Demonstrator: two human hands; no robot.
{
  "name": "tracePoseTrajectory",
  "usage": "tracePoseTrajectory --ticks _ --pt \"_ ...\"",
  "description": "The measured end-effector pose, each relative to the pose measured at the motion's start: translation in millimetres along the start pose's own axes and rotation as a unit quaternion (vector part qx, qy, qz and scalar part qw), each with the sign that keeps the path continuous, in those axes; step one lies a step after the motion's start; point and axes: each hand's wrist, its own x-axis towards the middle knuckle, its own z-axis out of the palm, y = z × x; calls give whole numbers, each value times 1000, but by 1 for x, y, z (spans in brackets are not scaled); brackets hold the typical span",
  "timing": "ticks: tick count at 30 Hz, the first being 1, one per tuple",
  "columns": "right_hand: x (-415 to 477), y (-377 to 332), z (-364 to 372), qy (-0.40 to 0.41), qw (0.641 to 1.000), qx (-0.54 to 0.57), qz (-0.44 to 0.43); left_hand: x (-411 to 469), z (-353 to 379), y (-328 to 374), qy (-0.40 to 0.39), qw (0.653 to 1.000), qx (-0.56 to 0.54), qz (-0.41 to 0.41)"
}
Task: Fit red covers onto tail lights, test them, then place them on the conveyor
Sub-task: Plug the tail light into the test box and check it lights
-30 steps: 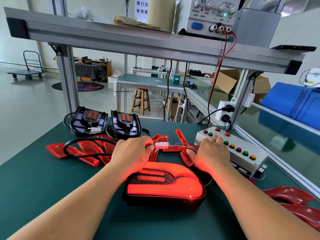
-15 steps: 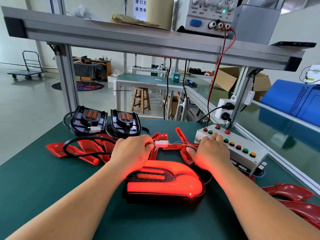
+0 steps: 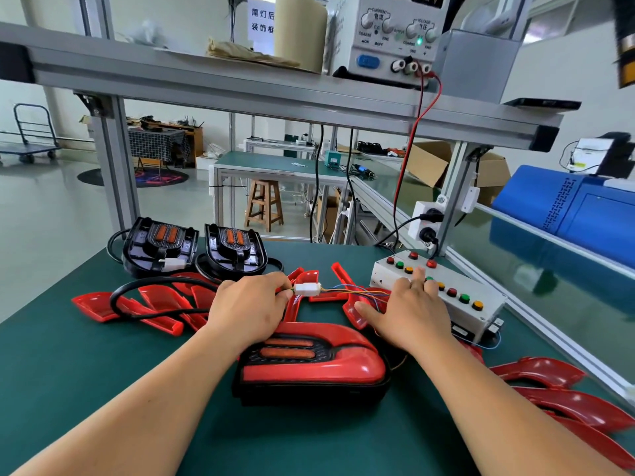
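Where the tail light [image 3: 309, 389] lies: nearest us on the green tabletop [image 3: 68, 389], between our two forearms, flat, with its red cover [image 3: 350, 365] seated on the black housing.
Long axis: we see it run left to right across our view. The broad rounded end points right, and the two orange reflector strips sit toward the left.
Lamp change: a second ago we saw the cover glowing bright red; now it is dark.
Left hand [image 3: 247, 310]: our grip pinches the near end of the white connector [image 3: 307, 289], just beyond the lamp's far left corner, as it did before.
Right hand [image 3: 409, 312]: it rests on the near end of the button box [image 3: 460, 317] with the grip holding nothing. One finger lies straight on the box top among the coloured buttons, where earlier the fingers were bunched over them.
Wires [image 3: 347, 291]: thin coloured strands run from the connector toward our right hand.
Loose covers: we see one red pile [image 3: 151, 304] left of the left hand and another [image 3: 556, 396] at the near right.
Black cable [image 3: 137, 286]: it loops over the left pile.
Bare tail lights: two [image 3: 159, 247] [image 3: 233, 249] stand side by side at the far edge of the tabletop, without covers.
Power supply [image 3: 388, 39]: it sits on the shelf above, with a green light showing.
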Motion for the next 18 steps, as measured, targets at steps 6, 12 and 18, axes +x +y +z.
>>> tracePoseTrajectory --ticks 6,12,18 --pt "-21 17 -12 3 999 -13 50 1 0 0 2 1000 1 2" --pt "-29 35 -16 -6 995 -11 98 1 -1 0 -2 1000 15 6" --pt "-31 36 -14 -6 995 -31 91 -1 0 -1 5 1000 8 7"
